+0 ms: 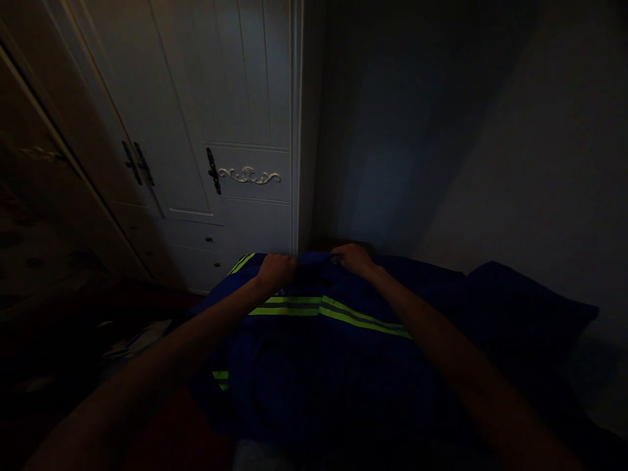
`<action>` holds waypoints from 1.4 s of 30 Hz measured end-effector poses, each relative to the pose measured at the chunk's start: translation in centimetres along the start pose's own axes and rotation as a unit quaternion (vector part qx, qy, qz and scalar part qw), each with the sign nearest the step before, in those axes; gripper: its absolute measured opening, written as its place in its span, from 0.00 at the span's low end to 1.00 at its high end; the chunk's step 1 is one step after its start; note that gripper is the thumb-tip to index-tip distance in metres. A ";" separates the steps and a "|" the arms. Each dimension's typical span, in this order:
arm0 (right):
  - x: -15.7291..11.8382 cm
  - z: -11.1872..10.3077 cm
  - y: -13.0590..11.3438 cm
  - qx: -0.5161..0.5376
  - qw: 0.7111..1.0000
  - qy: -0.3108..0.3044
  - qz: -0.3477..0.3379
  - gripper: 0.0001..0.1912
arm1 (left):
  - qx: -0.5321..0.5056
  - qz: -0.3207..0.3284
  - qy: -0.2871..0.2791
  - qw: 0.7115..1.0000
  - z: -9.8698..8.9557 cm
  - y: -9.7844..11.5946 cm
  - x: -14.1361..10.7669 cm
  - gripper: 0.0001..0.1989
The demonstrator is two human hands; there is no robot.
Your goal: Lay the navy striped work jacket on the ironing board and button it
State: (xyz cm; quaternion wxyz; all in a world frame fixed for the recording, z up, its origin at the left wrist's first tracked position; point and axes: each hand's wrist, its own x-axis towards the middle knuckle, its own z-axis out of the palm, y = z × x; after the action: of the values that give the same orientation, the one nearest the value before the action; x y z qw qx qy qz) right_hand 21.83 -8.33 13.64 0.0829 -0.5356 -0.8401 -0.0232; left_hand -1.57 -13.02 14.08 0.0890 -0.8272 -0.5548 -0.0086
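A dark blue work jacket (304,366) with bright yellow-green stripes spreads out below and between my arms. At its upper edge, my left hand (277,269) is closed on the cloth near the collar. A short way to the right, my right hand (354,256) pinches the same edge between thumb and fingers. The edge runs roughly level between both hands. Stripes cross the jacket's chest below my hands, and a shorter striped piece shows at lower left. Its lower part fades into shadow, so I cannot make out where it ends.
A white wardrobe (250,222) with dark handles and a carved ornament stands ahead on the left. Right of it rises a plain, shadowed wall (520,163). More dark blue cloth (520,294) lies at the right. Dim, mixed items (132,337) sit at lower left.
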 end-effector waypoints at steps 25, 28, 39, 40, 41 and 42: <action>-2.3 0.6 5.2 0.122 0.989 0.030 -0.081 0.19 | -0.021 0.021 0.024 0.999 -0.3 1.0 3.3 0.15; -2.3 1.4 6.4 0.154 0.988 -0.001 -0.029 0.15 | -0.021 0.008 0.033 0.999 -0.7 0.5 3.5 0.20; 0.5 0.1 7.1 0.116 0.987 0.056 0.095 0.10 | -0.272 -0.106 0.025 0.956 -0.9 -1.4 9.2 0.17; 1.1 0.3 7.1 0.111 0.985 0.065 0.113 0.12 | -0.296 -0.122 0.023 0.947 -0.7 -1.3 10.0 0.18; 1.7 0.7 7.0 0.107 0.983 0.072 0.132 0.13 | -0.319 -0.140 0.023 0.937 -0.3 -1.2 10.8 0.20; 2.2 1.1 7.0 0.104 0.980 0.077 0.151 0.15 | -0.339 -0.156 0.024 0.928 0.1 -1.1 11.6 0.22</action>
State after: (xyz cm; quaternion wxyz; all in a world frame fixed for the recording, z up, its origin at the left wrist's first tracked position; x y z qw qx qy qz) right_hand 27.07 -3.22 12.55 0.2049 -0.6411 -0.7387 0.0360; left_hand 1.83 -2.00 15.46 -0.1854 -0.7106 -0.6386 -0.2299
